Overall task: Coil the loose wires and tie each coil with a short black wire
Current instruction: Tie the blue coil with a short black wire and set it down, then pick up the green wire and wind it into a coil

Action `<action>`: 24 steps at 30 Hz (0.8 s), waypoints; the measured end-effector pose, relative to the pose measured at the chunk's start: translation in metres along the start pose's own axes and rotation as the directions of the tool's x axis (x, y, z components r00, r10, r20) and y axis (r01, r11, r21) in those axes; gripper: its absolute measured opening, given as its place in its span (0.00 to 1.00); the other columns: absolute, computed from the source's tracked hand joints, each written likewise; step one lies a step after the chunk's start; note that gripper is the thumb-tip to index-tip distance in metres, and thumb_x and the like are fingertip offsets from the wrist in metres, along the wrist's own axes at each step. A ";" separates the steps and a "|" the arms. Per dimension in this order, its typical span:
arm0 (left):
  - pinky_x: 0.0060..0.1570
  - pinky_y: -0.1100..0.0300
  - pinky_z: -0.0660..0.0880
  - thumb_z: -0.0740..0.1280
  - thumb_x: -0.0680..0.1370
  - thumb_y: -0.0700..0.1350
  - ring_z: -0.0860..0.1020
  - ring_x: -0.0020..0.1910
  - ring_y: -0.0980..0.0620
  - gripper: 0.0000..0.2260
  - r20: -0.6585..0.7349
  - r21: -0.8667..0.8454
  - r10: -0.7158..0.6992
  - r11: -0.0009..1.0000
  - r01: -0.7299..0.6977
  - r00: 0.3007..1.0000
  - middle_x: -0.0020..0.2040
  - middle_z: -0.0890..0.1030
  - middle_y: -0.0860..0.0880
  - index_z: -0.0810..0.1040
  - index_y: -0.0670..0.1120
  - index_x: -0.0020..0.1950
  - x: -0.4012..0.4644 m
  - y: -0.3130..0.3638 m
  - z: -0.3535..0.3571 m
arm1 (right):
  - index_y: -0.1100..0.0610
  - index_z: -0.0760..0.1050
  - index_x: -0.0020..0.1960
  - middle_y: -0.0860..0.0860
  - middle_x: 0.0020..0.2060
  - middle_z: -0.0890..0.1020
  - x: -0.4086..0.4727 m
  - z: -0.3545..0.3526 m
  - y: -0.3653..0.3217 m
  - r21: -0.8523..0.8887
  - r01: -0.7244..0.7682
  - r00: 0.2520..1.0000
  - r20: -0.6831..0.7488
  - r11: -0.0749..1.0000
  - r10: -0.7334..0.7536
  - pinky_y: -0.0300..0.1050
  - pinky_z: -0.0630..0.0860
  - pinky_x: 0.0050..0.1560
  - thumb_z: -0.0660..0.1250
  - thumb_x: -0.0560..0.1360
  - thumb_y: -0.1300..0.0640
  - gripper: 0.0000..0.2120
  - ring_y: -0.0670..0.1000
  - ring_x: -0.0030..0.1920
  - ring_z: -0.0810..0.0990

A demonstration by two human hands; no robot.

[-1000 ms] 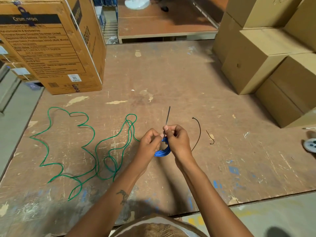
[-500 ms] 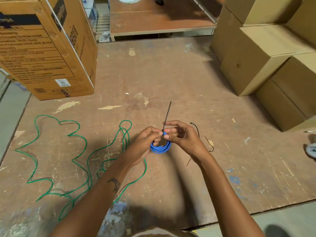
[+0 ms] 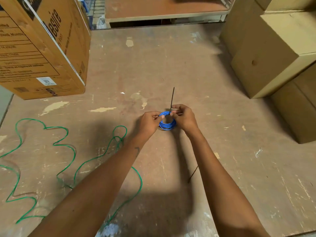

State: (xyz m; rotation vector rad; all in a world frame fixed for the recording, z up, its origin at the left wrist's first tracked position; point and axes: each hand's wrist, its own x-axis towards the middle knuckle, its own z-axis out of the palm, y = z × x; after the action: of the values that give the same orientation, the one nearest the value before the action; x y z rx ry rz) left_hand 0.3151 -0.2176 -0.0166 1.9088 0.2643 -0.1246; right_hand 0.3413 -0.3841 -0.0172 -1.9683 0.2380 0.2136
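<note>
A small blue wire coil (image 3: pixel 167 125) is held up above the worn brown table (image 3: pixel 171 65). My left hand (image 3: pixel 149 123) pinches the coil's left side. My right hand (image 3: pixel 183 118) pinches a short black wire (image 3: pixel 172 100) at the top of the coil; its free end sticks straight up. A long loose green wire (image 3: pixel 68 146) sprawls over the table to the left, partly hidden under my left forearm. Another short black wire (image 3: pixel 192 174) lies on the table, mostly hidden by my right forearm.
A large printed cardboard box (image 3: pixel 42 48) stands at the back left. Plain cardboard boxes (image 3: pixel 273 57) are stacked along the right side. Another table or shelf (image 3: pixel 162 9) lies beyond the far edge.
Both hands have lifted the blue coil further out over the table and turned it so its ring faces me. The view has tilted down and the black wire still points up.
</note>
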 end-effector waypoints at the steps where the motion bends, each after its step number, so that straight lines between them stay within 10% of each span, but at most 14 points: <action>1: 0.54 0.48 0.83 0.73 0.78 0.40 0.83 0.45 0.51 0.07 -0.013 0.038 0.005 0.999 -0.004 1.000 0.44 0.85 0.47 0.86 0.40 0.55 0.007 -0.001 0.003 | 0.57 0.81 0.66 0.47 0.47 0.85 0.008 0.002 0.001 -0.039 0.001 1.000 0.002 0.999 -0.001 0.33 0.77 0.45 0.73 0.79 0.62 0.16 0.48 0.46 0.83; 4: 0.47 0.68 0.78 0.74 0.78 0.42 0.84 0.47 0.52 0.08 -0.049 0.132 0.015 0.991 -0.009 0.999 0.48 0.88 0.45 0.87 0.42 0.56 0.019 -0.011 0.010 | 0.59 0.81 0.66 0.54 0.53 0.87 0.025 0.014 0.010 -0.135 -0.006 1.000 -0.019 0.991 0.003 0.26 0.71 0.44 0.70 0.80 0.64 0.15 0.49 0.50 0.83; 12: 0.52 0.53 0.78 0.73 0.78 0.48 0.82 0.49 0.45 0.11 -0.171 0.352 0.194 0.928 -0.124 0.966 0.47 0.86 0.44 0.87 0.50 0.59 0.020 -0.031 0.023 | 0.49 0.84 0.61 0.49 0.57 0.86 0.009 0.042 0.028 -0.457 0.038 0.961 -0.228 0.889 -0.158 0.54 0.66 0.59 0.66 0.82 0.56 0.12 0.57 0.62 0.75; 15: 0.50 0.50 0.82 0.71 0.78 0.51 0.85 0.47 0.44 0.13 -0.131 0.273 0.143 0.957 -0.103 0.981 0.51 0.85 0.44 0.86 0.48 0.60 0.017 -0.029 0.020 | 0.49 0.81 0.66 0.53 0.62 0.81 0.000 0.044 0.027 -0.438 0.066 0.962 -0.211 0.896 -0.174 0.56 0.67 0.61 0.65 0.83 0.55 0.14 0.59 0.65 0.74; 19: 0.54 0.69 0.71 0.70 0.80 0.47 0.85 0.51 0.49 0.14 -0.175 0.255 0.130 0.963 -0.082 0.976 0.55 0.85 0.46 0.83 0.46 0.64 0.004 -0.028 0.011 | 0.51 0.75 0.71 0.51 0.67 0.78 -0.022 0.044 0.022 -0.425 0.137 0.947 -0.207 0.894 -0.244 0.56 0.67 0.64 0.65 0.82 0.54 0.17 0.56 0.67 0.73; 24: 0.54 0.56 0.80 0.68 0.81 0.45 0.84 0.48 0.51 0.11 -0.190 0.167 0.153 0.978 -0.121 0.970 0.52 0.85 0.48 0.82 0.46 0.63 -0.043 -0.030 -0.022 | 0.54 0.76 0.68 0.52 0.66 0.79 -0.068 0.050 0.013 -0.459 0.193 0.936 -0.178 0.867 -0.302 0.55 0.68 0.64 0.67 0.80 0.58 0.17 0.57 0.66 0.75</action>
State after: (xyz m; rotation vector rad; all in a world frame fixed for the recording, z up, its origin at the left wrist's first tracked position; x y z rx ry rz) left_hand 0.2656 -0.1924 -0.0270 2.0907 0.2639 0.1469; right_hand 0.2700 -0.3384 -0.0304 -2.4513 0.0935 -0.1656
